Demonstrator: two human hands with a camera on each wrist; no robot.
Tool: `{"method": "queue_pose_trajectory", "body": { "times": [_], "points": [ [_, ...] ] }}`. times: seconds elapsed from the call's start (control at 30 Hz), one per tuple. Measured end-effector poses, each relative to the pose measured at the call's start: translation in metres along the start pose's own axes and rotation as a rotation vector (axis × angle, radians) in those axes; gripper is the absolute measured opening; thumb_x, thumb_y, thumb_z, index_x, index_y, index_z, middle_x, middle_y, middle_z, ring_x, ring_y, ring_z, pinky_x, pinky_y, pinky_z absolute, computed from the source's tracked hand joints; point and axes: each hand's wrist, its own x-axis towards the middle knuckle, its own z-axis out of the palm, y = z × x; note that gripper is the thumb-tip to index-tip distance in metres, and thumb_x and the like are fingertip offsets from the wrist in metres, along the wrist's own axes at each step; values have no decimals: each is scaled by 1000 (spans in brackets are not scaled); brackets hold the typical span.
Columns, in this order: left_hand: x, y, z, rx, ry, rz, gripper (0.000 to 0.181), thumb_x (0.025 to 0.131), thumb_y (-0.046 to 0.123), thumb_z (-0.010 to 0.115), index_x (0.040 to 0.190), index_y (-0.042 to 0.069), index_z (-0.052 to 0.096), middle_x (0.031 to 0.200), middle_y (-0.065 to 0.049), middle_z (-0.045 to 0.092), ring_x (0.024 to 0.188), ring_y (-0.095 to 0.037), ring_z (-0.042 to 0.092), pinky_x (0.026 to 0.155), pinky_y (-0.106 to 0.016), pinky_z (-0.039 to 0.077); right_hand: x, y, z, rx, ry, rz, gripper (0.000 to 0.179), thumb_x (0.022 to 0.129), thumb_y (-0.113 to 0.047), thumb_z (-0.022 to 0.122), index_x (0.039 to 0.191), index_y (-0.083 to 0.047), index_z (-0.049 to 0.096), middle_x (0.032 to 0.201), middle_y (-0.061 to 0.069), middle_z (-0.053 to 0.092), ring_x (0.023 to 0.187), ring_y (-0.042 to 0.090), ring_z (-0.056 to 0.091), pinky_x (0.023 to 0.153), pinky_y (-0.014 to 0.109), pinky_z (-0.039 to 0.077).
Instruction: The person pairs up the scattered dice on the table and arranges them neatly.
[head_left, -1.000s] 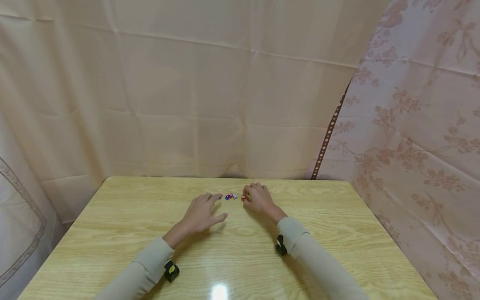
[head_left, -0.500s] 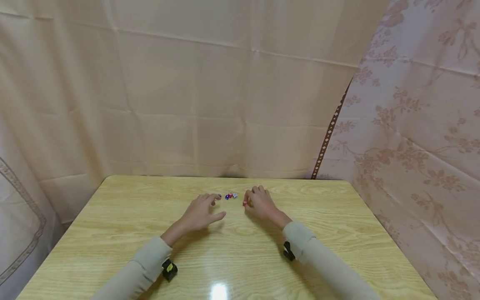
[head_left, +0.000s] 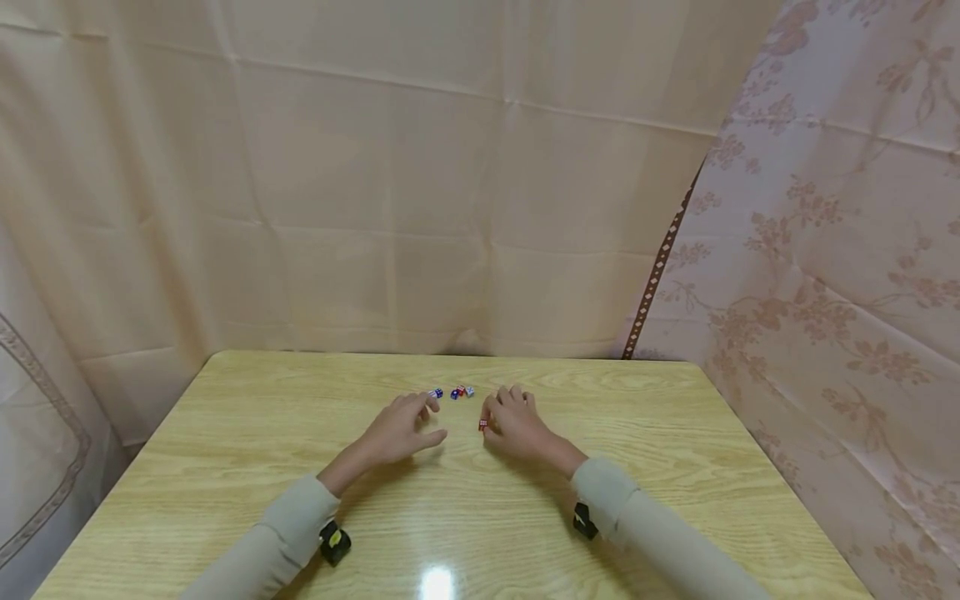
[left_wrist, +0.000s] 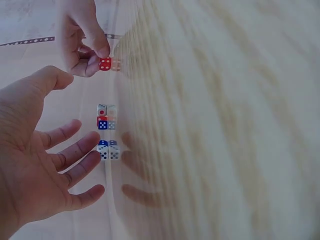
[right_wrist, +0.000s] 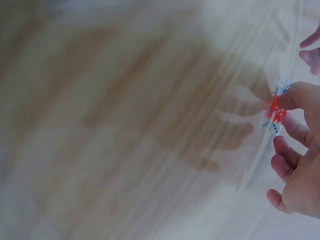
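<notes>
My right hand (head_left: 517, 423) pinches a red die (head_left: 483, 425) with white pips between thumb and forefinger, close to the tabletop. My left hand (head_left: 396, 429) is held over the table with its fingers spread and loosely bent, holding nothing. Beyond the hands sits a small cluster: a blue die (head_left: 454, 395), a second red die (head_left: 461, 389) and a white die (head_left: 470, 392). Near the left fingertips lie another blue die (head_left: 438, 392) and another white die (left_wrist: 103, 152). In the left wrist view, the clustered red die is mostly hidden by the blue one.
The glossy wood-grain table (head_left: 480, 517) reflects the dice and hands. A beige curtain (head_left: 390, 208) hangs along its far edge, and a flowered cloth (head_left: 840, 292) hangs at the right. Each sleeve cuff carries a dark wrist device (head_left: 334, 542).
My right hand has drawn the red die nearer to me, away from the cluster. The left hand has shifted slightly back, uncovering more of the blue and white dice by its fingertips.
</notes>
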Motion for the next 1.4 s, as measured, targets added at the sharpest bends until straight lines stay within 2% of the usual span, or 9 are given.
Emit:
{"method": "queue_pose_trajectory", "body": {
  "times": [0.27, 0.47, 0.67, 1.03, 1.27, 1.4],
  "points": [
    [-2, -3, -1, -32, -9, 66, 38, 89, 30, 77, 115, 7, 63, 103, -9, 65, 99, -23, 57, 86, -40, 45, -3, -14, 4, 13, -30, -21, 6, 96, -21, 66, 99, -18, 62, 91, -1, 48, 90, 19, 34, 86, 44, 27],
    [-1, -4, -1, -69, -33, 90, 33, 87, 22, 80, 110, 6, 63, 101, -10, 63, 98, -25, 56, 84, -36, 43, -2, -26, 4, 37, -36, -20, 8, 95, -20, 66, 100, -16, 61, 93, 0, 49, 91, 20, 36, 92, 51, 30],
    [-2, -7, 0, -75, -39, 114, 29, 85, 18, 81, 107, 7, 65, 102, -10, 63, 98, -25, 57, 85, -35, 44, -1, -36, 2, 44, -39, -39, 8, 95, -18, 66, 100, -14, 61, 94, 0, 50, 91, 19, 35, 88, 45, 28],
    [-2, -7, 1, -59, -26, 121, 21, 84, 15, 80, 100, 10, 67, 100, -10, 61, 96, -25, 54, 81, -34, 41, 4, -50, 7, 6, -71, -24, 9, 98, -22, 64, 104, -16, 61, 97, 0, 52, 92, 17, 36, 87, 40, 28],
    [-2, -9, 2, 25, -15, 118, 19, 83, 20, 81, 97, 16, 69, 103, -6, 60, 95, -21, 49, 80, -39, 38, 7, -56, 10, -7, -67, -31, 8, 100, -23, 61, 105, -16, 59, 95, 1, 52, 91, 18, 37, 87, 42, 30],
    [-1, -11, 4, 96, -42, 103, 19, 85, 25, 80, 98, 19, 68, 106, -4, 59, 97, -20, 47, 82, -43, 39, 8, -58, 12, -21, -65, -35, 8, 101, -24, 61, 105, -17, 59, 95, 0, 51, 91, 18, 37, 88, 42, 31]
  ]
}}
